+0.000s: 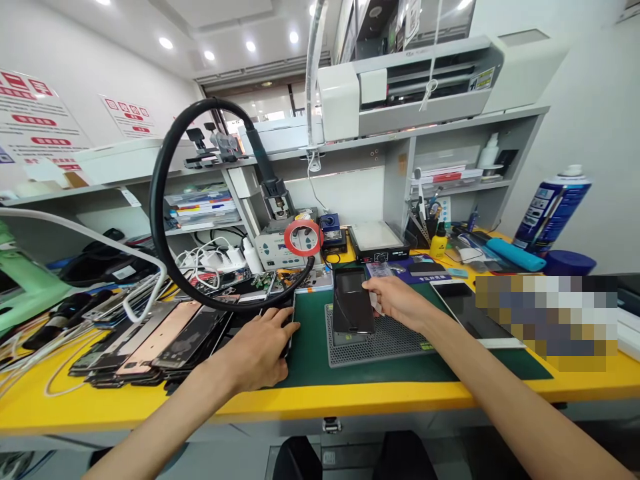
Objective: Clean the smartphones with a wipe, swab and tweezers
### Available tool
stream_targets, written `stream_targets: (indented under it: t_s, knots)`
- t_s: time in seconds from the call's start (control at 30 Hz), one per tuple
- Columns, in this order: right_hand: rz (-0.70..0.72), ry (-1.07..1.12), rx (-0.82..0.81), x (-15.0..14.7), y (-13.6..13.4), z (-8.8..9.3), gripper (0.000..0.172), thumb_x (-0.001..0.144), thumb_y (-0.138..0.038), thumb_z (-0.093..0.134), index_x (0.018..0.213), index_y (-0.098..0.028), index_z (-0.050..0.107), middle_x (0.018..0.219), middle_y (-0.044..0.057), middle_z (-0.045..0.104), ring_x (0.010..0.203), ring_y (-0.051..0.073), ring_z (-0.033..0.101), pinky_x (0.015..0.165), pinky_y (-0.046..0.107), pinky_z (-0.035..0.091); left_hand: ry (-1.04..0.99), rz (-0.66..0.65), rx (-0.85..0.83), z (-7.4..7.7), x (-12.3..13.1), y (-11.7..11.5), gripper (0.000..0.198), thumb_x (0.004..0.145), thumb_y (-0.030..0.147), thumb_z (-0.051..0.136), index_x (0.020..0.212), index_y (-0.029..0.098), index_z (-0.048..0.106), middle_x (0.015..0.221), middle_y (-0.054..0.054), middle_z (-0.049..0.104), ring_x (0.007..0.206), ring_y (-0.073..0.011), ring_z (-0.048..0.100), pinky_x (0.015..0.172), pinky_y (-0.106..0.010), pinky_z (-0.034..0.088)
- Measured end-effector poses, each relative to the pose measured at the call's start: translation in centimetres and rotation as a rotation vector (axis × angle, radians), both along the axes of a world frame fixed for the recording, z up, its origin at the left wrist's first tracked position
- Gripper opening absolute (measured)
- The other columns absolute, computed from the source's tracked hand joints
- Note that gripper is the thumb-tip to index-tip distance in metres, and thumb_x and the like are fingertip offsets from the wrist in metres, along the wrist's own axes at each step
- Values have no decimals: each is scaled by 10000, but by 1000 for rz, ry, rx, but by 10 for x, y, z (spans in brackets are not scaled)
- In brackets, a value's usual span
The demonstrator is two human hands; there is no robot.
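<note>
My right hand (397, 303) pinches the right edge of a black smartphone (353, 307), tilted over a grey perforated mat (390, 347). A small whitish, see-through piece shows beneath those fingers; what it is I cannot make out. My left hand (263, 343) lies with fingers spread over dark phones at the right end of a pile, its fingertips at their edge. The pile of phones and phone parts (155, 333) reaches leftward, with a pinkish back plate (155, 337) on it. Under the mat lies a green work mat (310, 360).
A thick black hose (157, 200) loops above my left hand. A roll of red tape (289, 239) hangs near it. Behind are a flat heating plate (379, 240) and a yellow bottle (439, 241). At right lie a white-edged tablet (470, 310) and a blue spray can (553, 210).
</note>
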State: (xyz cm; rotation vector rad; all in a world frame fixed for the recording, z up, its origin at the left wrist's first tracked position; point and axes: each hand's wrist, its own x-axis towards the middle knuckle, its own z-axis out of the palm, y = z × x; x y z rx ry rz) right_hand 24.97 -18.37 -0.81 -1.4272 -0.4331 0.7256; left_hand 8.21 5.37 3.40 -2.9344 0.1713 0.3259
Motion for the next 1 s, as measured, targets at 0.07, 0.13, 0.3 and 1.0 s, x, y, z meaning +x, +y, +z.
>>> stream_targets:
  t_s: [0.07, 0.13, 0.3, 1.0]
  knots:
    - [5, -12, -1, 1, 0, -1, 308, 861, -367, 583, 636, -183, 480, 576, 5, 495, 536, 136, 491, 525, 279, 383, 44, 34, 14, 3, 3, -3, 797, 656, 288, 570, 1429, 127, 462, 1546, -197, 286, 1361, -365, 376, 1057, -466, 398]
    - [12, -17, -1, 1, 0, -1, 304, 862, -370, 580, 643, -180, 488, 586, 8, 506, 544, 137, 502, 529, 278, 384, 81, 65, 22, 7, 5, -6, 845, 649, 298, 586, 1456, 111, 416, 1556, -214, 248, 1375, -376, 354, 1053, -462, 403]
    - [15, -27, 8, 0, -1, 1, 300, 853, -365, 583, 639, -176, 493, 579, 4, 503, 540, 135, 514, 524, 272, 376, 101, 65, 53, 17, 8, -11, 824, 663, 251, 568, 1455, 92, 409, 1549, -217, 263, 1346, -376, 404, 1039, -458, 419]
    - [-46, -58, -43, -13, 0, 20, 358, 867, -295, 545, 535, -178, 477, 511, 13, 489, 513, 127, 488, 521, 273, 372, 39, -39, 34, 8, 3, -7, 717, 679, 241, 515, 1378, 78, 521, 1466, -247, 401, 1351, -399, 386, 1034, -474, 412]
